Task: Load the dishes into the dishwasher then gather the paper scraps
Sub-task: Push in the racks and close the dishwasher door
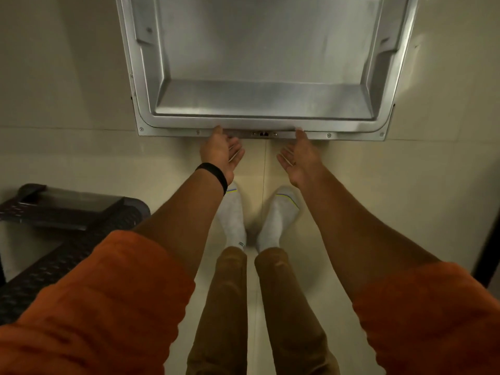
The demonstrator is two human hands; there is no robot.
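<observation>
Head view, looking straight down: the dishwasher door (266, 50) lies folded open and flat, its steel inner panel facing up and filling the top of the picture. Its free edge, with a small latch (263, 134) at the middle, is the part nearest the person.

Both arms reach forward to that edge. The left hand (220, 154) sits just left of the latch, the right hand (297, 159) just right of it, with the latch between them. Each hand is turned palm inward and upward, its fingers loosely straight and apart just below the rim and gripping nothing. Only the thumb tip of each hand touches the edge of the door. Whether any fingertip also meets the underside cannot be told.

A black wristband (215, 177) circles the left wrist, and orange sleeves (94, 307) cover both upper arms. Below the hands stand two feet in white socks (234, 215) under brown trousers (224, 307), on a floor of pale tiles (67, 152).

At the left edge, well apart from the door, a dark grated object (73, 209) rests low down – too dim to tell what it is.
</observation>
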